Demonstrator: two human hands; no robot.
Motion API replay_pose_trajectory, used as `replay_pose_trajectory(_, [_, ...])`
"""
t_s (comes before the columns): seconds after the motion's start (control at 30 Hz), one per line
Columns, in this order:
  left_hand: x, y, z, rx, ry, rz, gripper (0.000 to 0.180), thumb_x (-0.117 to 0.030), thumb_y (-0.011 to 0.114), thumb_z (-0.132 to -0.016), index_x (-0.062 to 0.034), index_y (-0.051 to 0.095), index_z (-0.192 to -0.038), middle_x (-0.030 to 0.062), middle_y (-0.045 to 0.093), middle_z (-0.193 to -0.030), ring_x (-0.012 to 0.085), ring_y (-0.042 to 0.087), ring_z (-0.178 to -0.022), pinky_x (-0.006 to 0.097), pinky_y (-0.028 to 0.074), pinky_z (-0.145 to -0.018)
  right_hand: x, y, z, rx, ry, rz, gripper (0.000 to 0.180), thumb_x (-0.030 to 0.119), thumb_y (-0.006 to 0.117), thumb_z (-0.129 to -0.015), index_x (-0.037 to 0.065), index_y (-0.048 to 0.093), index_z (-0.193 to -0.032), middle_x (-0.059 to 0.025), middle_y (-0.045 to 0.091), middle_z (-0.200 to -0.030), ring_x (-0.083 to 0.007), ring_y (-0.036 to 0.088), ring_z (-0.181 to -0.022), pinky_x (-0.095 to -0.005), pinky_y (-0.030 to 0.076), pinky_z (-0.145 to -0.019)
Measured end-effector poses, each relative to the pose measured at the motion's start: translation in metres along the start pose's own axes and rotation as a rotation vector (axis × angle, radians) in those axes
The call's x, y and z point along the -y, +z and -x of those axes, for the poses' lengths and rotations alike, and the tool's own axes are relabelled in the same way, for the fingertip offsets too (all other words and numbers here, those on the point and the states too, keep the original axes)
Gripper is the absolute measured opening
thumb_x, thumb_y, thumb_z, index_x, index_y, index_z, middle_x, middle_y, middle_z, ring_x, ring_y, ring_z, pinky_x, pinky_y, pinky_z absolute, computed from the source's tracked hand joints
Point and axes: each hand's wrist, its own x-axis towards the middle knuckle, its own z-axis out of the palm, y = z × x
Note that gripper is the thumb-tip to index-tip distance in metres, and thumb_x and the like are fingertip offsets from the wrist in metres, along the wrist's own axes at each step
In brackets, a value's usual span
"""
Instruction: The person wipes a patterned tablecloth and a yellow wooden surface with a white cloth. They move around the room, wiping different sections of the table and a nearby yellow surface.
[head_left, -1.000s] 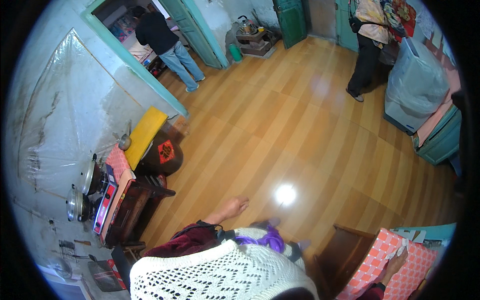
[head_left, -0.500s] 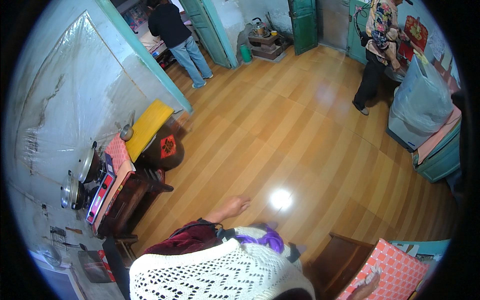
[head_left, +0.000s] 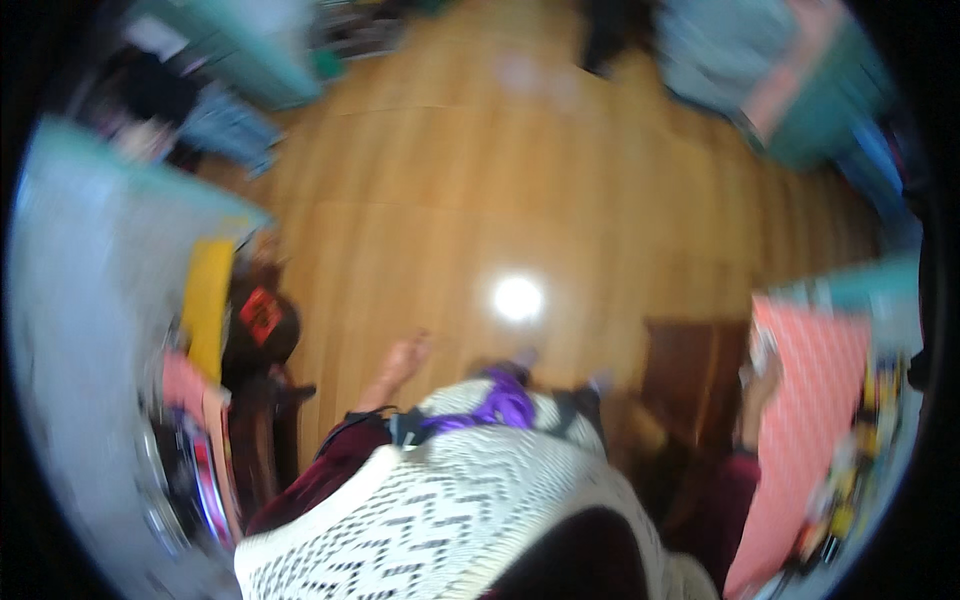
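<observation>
My right hand (head_left: 762, 392) is at the left edge of a table with a red-and-white checked cover (head_left: 815, 400). Its fingers are closed on a crumpled whitish cloth (head_left: 763, 350), which is blurred and lies against the cover. Over the floor, in front of my body, hangs my left hand (head_left: 402, 358); nothing shows in it, and motion smears its fingers. Dark red sleeves cover both arms. I wear a white knitted vest (head_left: 430, 500), with a purple cloth knot (head_left: 505, 400) at the waist.
A brown wooden chair or stool (head_left: 690, 375) stands beside the table. To the left are a dark round vat (head_left: 270, 345), a yellow board (head_left: 208, 305) and a stove table (head_left: 215, 440). A person in jeans (head_left: 225, 130) is at the far left. A teal cabinet (head_left: 830, 110) stands far right.
My view has swung down and to the right, so more of the checked table and my right arm shows. The right hand with the cloth appears farther up in the picture.
</observation>
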Motion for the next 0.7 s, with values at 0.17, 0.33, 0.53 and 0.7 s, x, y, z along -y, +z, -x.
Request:
replay_pose_trajectory(0.17, [0.004, -0.024, -0.023, -0.035, 0.137, 0.081, 0.029, -0.016, 0.059, -0.091, 0.0003, 0.059, -0.115, 0.0196, 0.066, -0.098, 0.0246, 0.066, -0.084, 0.035, 0.053, -0.072, 0.077, -0.049, 0.048, -0.066, 0.036, -0.003, 0.053, -0.009, 0.056, -0.067, 0.008, 0.058, -0.118, -0.0141, 0.056, -0.122, -0.0347, 0.052, -0.111, -0.0424, 0.040, -0.097])
replay_pose_trajectory(0.33, [0.016, -0.028, -0.033, 0.040, 0.089, 0.130, 0.028, -0.016, 0.059, -0.092, 0.0020, 0.059, -0.114, 0.0183, 0.066, -0.096, 0.0254, 0.066, -0.087, 0.034, 0.053, -0.074, 0.086, -0.090, 0.090, -0.056, 0.400, 0.052, 0.045, -0.002, 0.062, -0.075, 0.011, 0.058, -0.117, -0.0112, 0.058, -0.119, -0.0341, 0.054, -0.106, -0.0422, 0.043, -0.091])
replay_pose_trajectory(0.53, [0.026, -0.034, -0.042, 0.091, 0.071, 0.152, 0.031, -0.022, 0.058, -0.093, 0.0010, 0.059, -0.114, 0.0191, 0.066, -0.094, 0.0251, 0.066, -0.086, 0.035, 0.053, -0.073, 0.076, -0.069, 0.057, -0.066, 0.474, 0.074, 0.034, 0.009, 0.062, -0.080, 0.011, 0.061, -0.115, -0.0118, 0.060, -0.113, -0.0336, 0.055, -0.104, -0.0409, 0.043, -0.091])
replay_pose_trajectory(0.7, [0.016, -0.041, -0.044, 0.094, 0.127, 0.066, 0.031, -0.023, 0.058, -0.093, 0.0003, 0.059, -0.114, 0.0186, 0.067, -0.092, 0.0249, 0.066, -0.085, 0.035, 0.052, -0.073, 0.107, -0.055, 0.026, -0.028, 0.250, 0.054, 0.039, 0.008, 0.062, -0.079, 0.010, 0.058, -0.118, -0.0138, 0.057, -0.115, -0.0348, 0.054, -0.103, -0.0430, 0.041, -0.094])
